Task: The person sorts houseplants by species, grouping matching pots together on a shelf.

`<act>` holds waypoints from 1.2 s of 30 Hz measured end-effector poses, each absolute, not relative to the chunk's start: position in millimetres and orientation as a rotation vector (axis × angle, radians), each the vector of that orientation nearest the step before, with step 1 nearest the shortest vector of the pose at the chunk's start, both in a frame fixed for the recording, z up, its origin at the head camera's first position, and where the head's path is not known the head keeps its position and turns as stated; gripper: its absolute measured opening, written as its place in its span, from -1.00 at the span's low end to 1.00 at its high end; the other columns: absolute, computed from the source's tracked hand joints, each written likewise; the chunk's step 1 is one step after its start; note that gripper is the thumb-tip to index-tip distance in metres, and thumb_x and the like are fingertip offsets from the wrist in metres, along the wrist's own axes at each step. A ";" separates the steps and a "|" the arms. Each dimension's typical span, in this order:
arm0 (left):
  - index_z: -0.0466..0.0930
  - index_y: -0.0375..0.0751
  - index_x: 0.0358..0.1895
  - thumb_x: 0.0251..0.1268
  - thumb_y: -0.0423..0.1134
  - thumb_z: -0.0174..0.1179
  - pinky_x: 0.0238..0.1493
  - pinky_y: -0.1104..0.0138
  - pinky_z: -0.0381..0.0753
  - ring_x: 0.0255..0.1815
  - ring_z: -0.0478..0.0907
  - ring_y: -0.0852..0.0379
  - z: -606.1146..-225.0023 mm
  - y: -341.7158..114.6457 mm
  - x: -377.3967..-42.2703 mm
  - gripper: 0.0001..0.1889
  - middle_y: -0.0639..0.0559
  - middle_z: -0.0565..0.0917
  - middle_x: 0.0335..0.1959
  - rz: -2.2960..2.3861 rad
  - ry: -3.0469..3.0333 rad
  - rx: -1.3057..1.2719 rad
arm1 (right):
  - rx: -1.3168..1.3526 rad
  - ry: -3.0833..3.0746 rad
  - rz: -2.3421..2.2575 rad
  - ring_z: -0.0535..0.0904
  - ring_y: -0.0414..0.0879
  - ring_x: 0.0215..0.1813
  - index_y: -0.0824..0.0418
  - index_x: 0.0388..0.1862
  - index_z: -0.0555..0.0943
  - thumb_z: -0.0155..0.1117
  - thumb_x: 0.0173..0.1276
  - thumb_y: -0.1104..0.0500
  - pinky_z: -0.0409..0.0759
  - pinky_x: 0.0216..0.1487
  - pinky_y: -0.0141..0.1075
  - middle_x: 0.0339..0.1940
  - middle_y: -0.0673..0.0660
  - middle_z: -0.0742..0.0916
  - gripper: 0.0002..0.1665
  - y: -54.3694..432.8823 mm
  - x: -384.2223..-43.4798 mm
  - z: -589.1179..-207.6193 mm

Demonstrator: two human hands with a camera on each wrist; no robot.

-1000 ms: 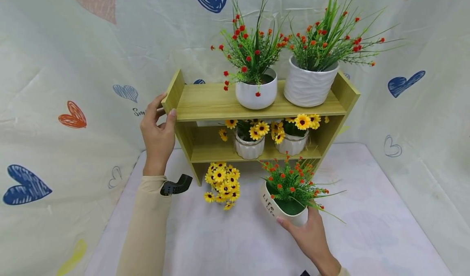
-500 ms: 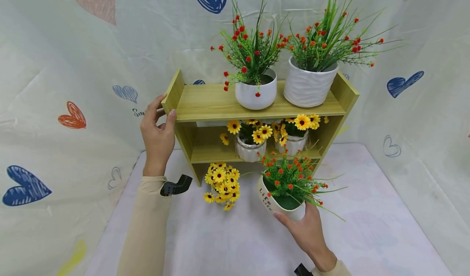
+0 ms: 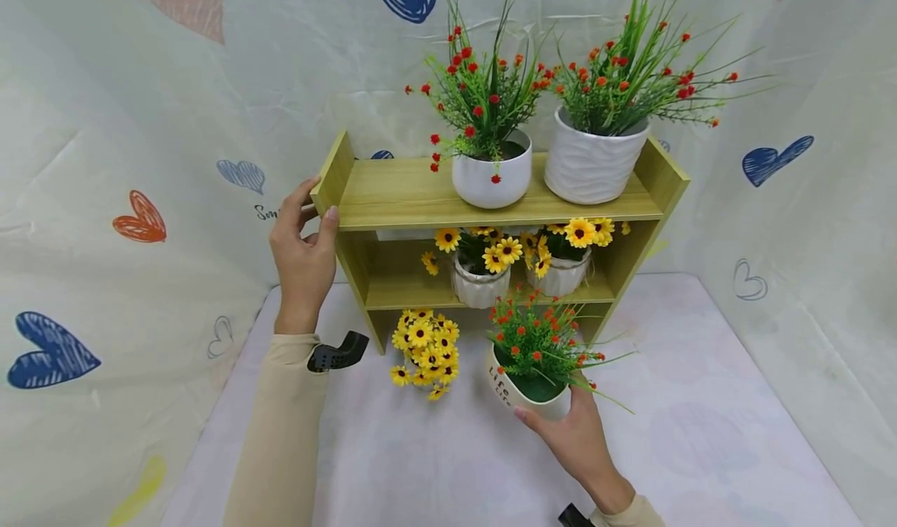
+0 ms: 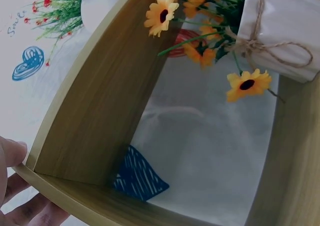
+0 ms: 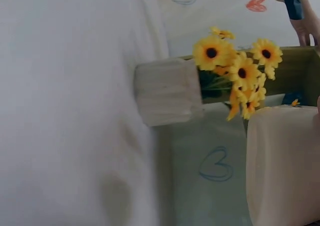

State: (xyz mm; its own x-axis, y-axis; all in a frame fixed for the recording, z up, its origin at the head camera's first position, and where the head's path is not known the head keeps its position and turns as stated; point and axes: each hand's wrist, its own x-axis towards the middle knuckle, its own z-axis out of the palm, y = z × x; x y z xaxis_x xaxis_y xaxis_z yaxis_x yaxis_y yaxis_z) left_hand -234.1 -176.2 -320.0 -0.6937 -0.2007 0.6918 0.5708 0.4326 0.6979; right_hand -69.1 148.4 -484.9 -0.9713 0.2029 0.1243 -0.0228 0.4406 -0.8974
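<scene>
My left hand [image 3: 304,258] grips the left side panel of a wooden two-tier shelf [image 3: 392,192], thumb in front and fingers behind; the left wrist view shows the fingertips at the panel's edge. My right hand [image 3: 578,441] holds a white pot [image 3: 518,391] with "Life" lettering, thumb on its near side. Its other fingers are mostly hidden behind it. Red flowers and grass [image 3: 536,336] fill this pot. In the right wrist view the pot [image 5: 285,166] hangs apart from the tabletop, before the shelf's lower opening.
On the top board stand a round white pot [image 3: 493,180] and a wavy white pot [image 3: 596,165] with red flowers. Two twine-tied pots of yellow flowers, left [image 3: 480,287] and right [image 3: 561,274], sit below. Another yellow-flowered pot [image 5: 167,91] stands on the table [image 3: 420,465].
My right hand has carried the lettered pot a little left and toward the shelf. The left twine-tied pot has shifted slightly forward. My left hand stays on the panel.
</scene>
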 end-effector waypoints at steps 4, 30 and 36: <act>0.54 -0.16 0.46 0.57 -0.41 0.18 -0.13 0.63 0.61 0.16 0.65 -0.11 -320.2 -176.0 -234.5 -0.54 -0.21 0.63 0.24 -1.330 -1.950 -0.314 | -0.174 -2.512 1.551 0.47 0.30 0.46 0.44 0.49 0.40 0.74 0.10 0.04 0.30 0.49 0.31 0.36 0.39 0.63 0.09 150.7 -67.7 -494.9; 0.53 -0.15 0.48 0.58 -0.40 0.18 -0.13 0.63 0.59 0.18 0.64 -0.11 -319.4 -174.8 -232.4 -0.53 -0.24 0.62 0.22 -1.302 -1.960 -0.301 | -0.265 -2.647 1.525 0.46 0.30 0.48 0.46 0.50 0.39 0.78 0.02 -0.03 0.32 0.50 0.29 0.40 0.41 0.61 0.18 154.9 -30.8 -487.9; 0.53 -0.14 0.48 0.58 -0.39 0.18 -0.10 0.62 0.60 0.17 0.65 -0.09 -319.2 -174.0 -232.5 -0.53 -0.21 0.62 0.23 -1.293 -1.972 -0.288 | -0.407 -2.800 1.480 0.35 0.42 0.55 0.52 0.56 0.28 0.74 0.05 -0.15 0.30 0.51 0.34 0.51 0.51 0.47 0.32 155.9 -24.7 -483.7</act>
